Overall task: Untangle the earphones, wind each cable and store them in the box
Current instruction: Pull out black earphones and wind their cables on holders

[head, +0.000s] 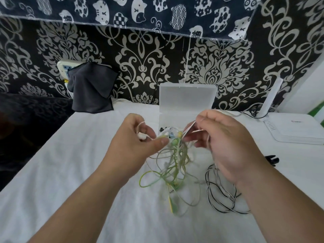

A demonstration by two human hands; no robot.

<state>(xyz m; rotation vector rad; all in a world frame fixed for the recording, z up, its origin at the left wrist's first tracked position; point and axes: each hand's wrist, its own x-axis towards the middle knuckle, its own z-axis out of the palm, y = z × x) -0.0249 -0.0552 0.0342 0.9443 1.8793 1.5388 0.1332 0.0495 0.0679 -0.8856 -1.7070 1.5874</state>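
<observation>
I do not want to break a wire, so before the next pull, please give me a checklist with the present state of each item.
1. Left hand grips the tangle: ok, fingers pinch a white strand.
2. Right hand grips the tangle: ok, it pinches several strands.
3. Green and white cables separated: not ok, they hang knotted together between the hands.
4. Black-and-white cable free of the tangle: cannot tell; it lies on the table, its top hidden behind the right hand.
5. Box open: ok, lid stands up.
6. Room inside the box: cannot tell, hands hide it.
</observation>
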